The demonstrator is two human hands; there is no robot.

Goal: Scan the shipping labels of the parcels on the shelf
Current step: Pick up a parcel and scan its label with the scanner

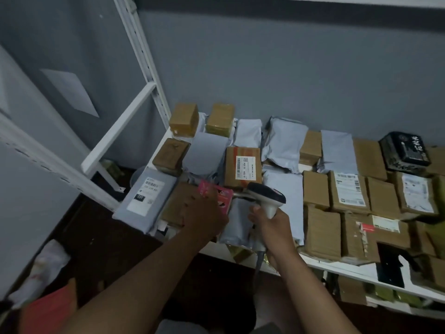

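Head view. The parcels lie flat, crowded on the white shelf (337, 267). To scan well, hold the scanner (267, 196) steady and aim its head squarely at one exposed label, such as that on the brown box (243, 166) just beyond. Right hand (272, 225): fingers wrapped round the scanner handle, forearm reaching forward. Left hand (204, 218): fingers curled on a pink packet (216, 195) to the left, blurred.

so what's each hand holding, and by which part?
Right hand grips the scanner by its handle. Left hand rests on the pink parcel; whether it grips it cannot be told.
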